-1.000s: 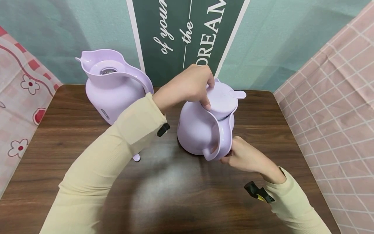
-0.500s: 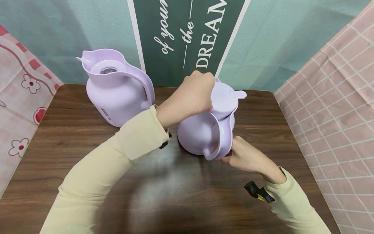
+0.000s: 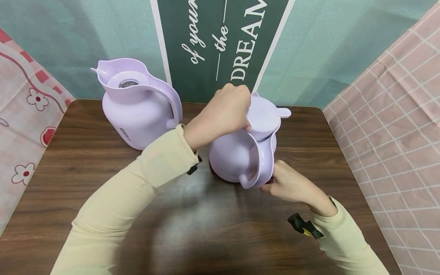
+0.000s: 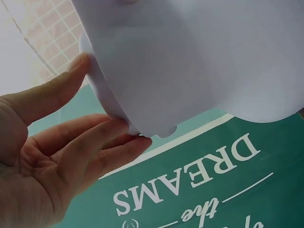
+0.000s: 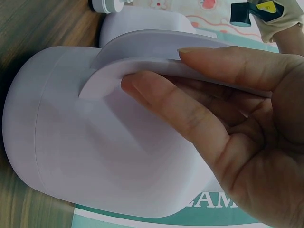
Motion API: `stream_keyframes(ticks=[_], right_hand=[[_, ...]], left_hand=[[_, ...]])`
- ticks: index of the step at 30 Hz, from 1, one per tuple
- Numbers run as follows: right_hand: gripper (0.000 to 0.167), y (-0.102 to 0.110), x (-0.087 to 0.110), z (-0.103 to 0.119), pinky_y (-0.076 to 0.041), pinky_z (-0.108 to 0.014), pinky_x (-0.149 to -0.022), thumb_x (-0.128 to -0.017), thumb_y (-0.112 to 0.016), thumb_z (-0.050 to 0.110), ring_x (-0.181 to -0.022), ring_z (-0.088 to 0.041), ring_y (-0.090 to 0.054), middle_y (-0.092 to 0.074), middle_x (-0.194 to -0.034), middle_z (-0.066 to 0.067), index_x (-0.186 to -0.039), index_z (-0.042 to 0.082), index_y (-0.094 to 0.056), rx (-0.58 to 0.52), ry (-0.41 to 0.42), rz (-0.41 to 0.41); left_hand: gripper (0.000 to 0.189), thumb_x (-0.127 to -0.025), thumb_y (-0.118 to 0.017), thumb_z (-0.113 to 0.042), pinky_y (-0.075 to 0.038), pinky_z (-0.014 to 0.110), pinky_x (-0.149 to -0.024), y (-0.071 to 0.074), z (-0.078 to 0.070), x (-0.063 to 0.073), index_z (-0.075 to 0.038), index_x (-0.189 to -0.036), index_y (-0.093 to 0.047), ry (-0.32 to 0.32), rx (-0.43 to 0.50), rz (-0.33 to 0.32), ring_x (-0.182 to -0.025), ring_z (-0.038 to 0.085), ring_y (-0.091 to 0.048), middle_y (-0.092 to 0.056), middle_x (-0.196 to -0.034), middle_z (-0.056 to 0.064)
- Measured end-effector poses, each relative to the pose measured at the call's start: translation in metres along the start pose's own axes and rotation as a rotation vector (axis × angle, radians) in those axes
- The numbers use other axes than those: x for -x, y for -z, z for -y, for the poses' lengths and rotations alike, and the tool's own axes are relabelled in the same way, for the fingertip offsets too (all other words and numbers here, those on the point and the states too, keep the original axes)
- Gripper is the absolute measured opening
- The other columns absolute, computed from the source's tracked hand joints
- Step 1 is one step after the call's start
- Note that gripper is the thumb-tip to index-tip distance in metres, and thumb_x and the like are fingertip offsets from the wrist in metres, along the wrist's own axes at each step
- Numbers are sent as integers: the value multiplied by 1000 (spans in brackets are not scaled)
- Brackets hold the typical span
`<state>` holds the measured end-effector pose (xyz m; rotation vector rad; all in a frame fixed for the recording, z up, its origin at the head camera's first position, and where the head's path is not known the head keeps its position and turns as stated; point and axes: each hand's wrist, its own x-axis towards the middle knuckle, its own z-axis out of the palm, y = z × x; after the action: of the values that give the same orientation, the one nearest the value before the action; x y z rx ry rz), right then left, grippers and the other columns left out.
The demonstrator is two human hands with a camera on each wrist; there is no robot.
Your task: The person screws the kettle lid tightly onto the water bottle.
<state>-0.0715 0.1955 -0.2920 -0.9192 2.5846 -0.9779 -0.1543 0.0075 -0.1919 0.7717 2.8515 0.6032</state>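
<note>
In the head view, a lilac thermos jug (image 3: 227,162) stands upright at the middle right of the table, with its handle towards me. A round lid (image 3: 264,116) with a tab sits in its mouth. My left hand (image 3: 223,114) reaches over the jug and holds the lid's rim. In the left wrist view, thumb and fingers touch the lid's edge (image 4: 102,90). Low at the jug's right, my right hand (image 3: 290,183) grips the handle (image 3: 264,164); the right wrist view shows thumb and fingers around it.
A second lilac jug (image 3: 137,110) stands at the back left, its mouth uncovered. Beside it in the right wrist view, a white round piece (image 5: 108,4) is partly cut off. Cloth walls border the wooden table (image 3: 213,233) at the back and sides.
My left hand has turned on the lid and its wrist has come slightly nearer to me. The lid and the jug look unmoved. My right hand stays on the handle.
</note>
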Motion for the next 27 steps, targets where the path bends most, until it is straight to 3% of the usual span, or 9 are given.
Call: stream_keyframes(ticks=[3,8,13,19,22,25,27], right_hand=[[23,0,0,0,-41,-23,-49,-67,-65,-7,-56,-1,-45,-50,-64,11,-81,9,-55,-1,-5,1],[23,0,0,0,-40,-23,-49,-67,-65,-6,-55,-2,-45,-49,-63,12,-80,10,-55,-3,-4,-1],[22,0,0,0,-40,-23,-49,-67,-64,-6,-55,-2,-44,-49,-63,12,-79,11,-55,-8,-22,3],[22,-1,1,1,-40,-23,-49,-67,-64,-6,-55,-2,-44,-48,-62,12,-78,11,-55,-8,-34,4],[22,-1,1,1,-40,-23,-49,-68,-64,-6,-55,-2,-44,-49,-62,12,-78,11,-55,-4,-35,1],[21,-1,1,1,-40,-23,-49,-68,-64,-5,-55,-2,-44,-49,-62,12,-78,11,-55,0,-36,-3],[21,-1,1,1,-40,-23,-49,-68,-64,-5,-55,-2,-44,-49,-62,12,-78,11,-55,2,-39,-5]], left_hand=[[41,-65,-82,-16,-29,24,-50,0,3,-1,-9,-50,-44,-12,37,-14,-58,14,-35,-27,-49,-3],[48,-63,-82,-15,-22,23,-48,0,8,-4,-11,-46,-37,-37,64,-14,-58,13,-28,-20,-50,-4],[37,-64,-82,-15,-24,23,-51,3,15,-7,-11,-51,-48,-72,70,15,-60,13,-31,-24,-51,-4],[37,-64,-81,-15,-22,23,-53,5,23,-12,-11,-54,-46,-135,92,39,-62,13,-30,-29,-52,-3],[20,-66,-81,-17,-29,23,-58,6,25,-15,-9,-67,-63,-134,96,67,-68,15,-37,-42,-57,-1],[26,-66,-82,-17,-35,24,-66,7,27,-17,-9,-87,-71,-125,100,83,-76,16,-43,-53,-67,0],[24,-66,-81,-17,-34,24,-64,6,27,-17,-8,-85,-70,-132,100,89,-75,16,-43,-52,-66,1]])
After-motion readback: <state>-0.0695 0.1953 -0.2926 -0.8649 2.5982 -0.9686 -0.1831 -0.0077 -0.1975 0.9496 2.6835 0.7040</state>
